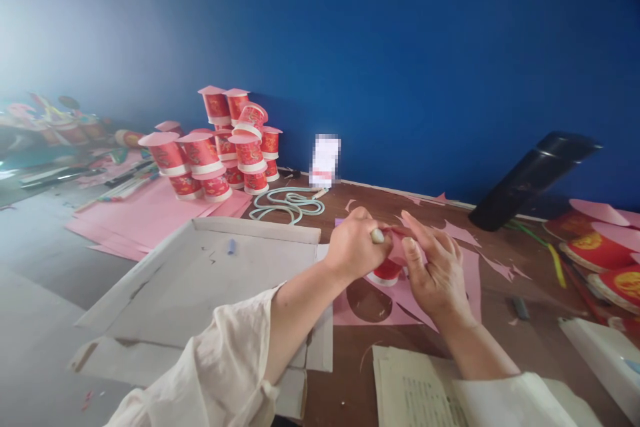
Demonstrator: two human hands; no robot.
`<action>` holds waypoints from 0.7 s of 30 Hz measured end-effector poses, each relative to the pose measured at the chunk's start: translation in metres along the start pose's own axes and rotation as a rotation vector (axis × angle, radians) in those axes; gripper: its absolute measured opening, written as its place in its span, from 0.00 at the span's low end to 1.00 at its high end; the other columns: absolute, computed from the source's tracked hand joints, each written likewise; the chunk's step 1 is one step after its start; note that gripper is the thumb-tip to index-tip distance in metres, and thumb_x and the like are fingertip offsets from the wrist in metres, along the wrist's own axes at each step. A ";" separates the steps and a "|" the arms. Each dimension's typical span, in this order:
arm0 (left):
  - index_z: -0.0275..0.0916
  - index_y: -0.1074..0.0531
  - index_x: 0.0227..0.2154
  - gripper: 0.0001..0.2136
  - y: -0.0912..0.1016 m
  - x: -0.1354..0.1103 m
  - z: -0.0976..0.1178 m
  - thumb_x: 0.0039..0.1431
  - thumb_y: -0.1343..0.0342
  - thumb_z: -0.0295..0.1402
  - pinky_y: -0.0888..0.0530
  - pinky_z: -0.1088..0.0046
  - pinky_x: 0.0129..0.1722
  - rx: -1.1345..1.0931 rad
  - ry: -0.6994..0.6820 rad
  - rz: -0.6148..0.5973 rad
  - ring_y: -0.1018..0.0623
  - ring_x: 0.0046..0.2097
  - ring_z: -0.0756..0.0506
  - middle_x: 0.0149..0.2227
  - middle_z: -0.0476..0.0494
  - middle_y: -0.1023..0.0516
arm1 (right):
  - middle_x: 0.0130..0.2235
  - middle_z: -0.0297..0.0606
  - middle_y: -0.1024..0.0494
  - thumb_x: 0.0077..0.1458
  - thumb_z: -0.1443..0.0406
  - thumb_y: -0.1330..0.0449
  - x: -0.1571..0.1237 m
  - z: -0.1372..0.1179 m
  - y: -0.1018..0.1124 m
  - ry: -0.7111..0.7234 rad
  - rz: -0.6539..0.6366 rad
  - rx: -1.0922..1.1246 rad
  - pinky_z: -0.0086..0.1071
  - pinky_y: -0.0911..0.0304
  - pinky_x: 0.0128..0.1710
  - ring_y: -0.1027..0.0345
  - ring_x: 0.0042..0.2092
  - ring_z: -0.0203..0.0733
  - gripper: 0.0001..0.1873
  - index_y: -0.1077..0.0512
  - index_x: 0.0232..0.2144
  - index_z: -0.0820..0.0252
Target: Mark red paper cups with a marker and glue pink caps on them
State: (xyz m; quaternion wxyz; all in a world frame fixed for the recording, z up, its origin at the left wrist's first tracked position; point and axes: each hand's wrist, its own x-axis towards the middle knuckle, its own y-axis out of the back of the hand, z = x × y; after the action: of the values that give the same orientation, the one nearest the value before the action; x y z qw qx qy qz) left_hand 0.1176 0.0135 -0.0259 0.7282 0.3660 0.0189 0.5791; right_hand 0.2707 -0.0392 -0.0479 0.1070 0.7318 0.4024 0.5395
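Note:
My left hand [357, 245] is closed round a pale cylindrical stick [377, 235], whose rounded end shows by the thumb. Beside it, my right hand [440, 273] has its fingers stretched out and its thumb apart, against a pink paper disc [399, 250]. Below the disc is a red paper cup [387, 272] with a white rim, partly hidden by both hands. Under the cup lies a pink paper sheet [453, 300] with a round hole cut out of it. The far fingers of my left hand are hidden.
Red cups with pink lids [200, 153] stand stacked at left on pink sheets [115, 220]. An open cardboard box lid [165, 293] lies nearer. A coiled cable [290, 203], a phone [325, 160], a leaning black flask [535, 180], paper scraps [463, 233] and a printed booklet [415, 387] surround my hands.

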 end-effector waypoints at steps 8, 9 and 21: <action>0.42 0.20 0.33 0.07 0.000 -0.001 0.000 0.57 0.42 0.36 0.23 0.68 0.46 0.046 -0.005 -0.014 0.21 0.44 0.44 0.38 0.44 0.27 | 0.50 0.39 0.19 0.66 0.48 0.54 -0.003 0.004 -0.001 0.087 0.021 -0.094 0.51 0.49 0.61 0.30 0.54 0.49 0.27 0.30 0.58 0.51; 0.42 0.20 0.33 0.07 0.000 -0.001 0.000 0.57 0.42 0.36 0.23 0.68 0.46 0.050 -0.012 -0.014 0.21 0.44 0.44 0.38 0.45 0.27 | 0.50 0.39 0.19 0.66 0.48 0.54 -0.004 0.005 -0.001 0.095 0.024 -0.106 0.51 0.48 0.61 0.30 0.54 0.49 0.27 0.30 0.58 0.51; 0.44 0.23 0.51 0.18 0.006 -0.001 -0.002 0.58 0.41 0.40 0.25 0.65 0.52 -0.037 0.054 0.057 0.22 0.51 0.42 0.44 0.42 0.24 | 0.59 0.42 0.26 0.67 0.54 0.51 -0.009 0.003 0.004 -0.009 0.109 0.064 0.52 0.40 0.60 0.33 0.59 0.50 0.24 0.34 0.61 0.51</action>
State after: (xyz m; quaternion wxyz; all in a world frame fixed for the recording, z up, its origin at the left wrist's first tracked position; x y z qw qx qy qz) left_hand 0.1114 0.0138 -0.0245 0.7172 0.3371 0.0173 0.6096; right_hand 0.2746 -0.0474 -0.0527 0.0557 0.7583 0.3786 0.5278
